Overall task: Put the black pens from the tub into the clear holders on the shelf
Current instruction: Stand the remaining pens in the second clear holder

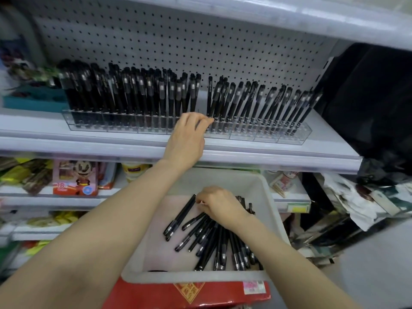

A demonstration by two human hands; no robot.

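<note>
A white tub [270,204] below the shelf holds a heap of black pens [214,239]. My right hand [219,205] reaches down into it, fingers curled on the pile, and seems to pinch one pen. Clear holders [289,136] run along the white shelf [89,141] and are filled with upright black pens [138,94]. My left hand [189,134] is up at the holders near a gap in the row. Its fingers pinch the lower end of an upright pen [209,97] standing there.
A pegboard [178,41] backs the shelf and another shelf overhangs above. A teal tray [33,101] sits at the left end. A black bag [367,97] hangs on the right. Boxed goods [75,179] fill lower shelves. A red box [189,293] lies under the tub.
</note>
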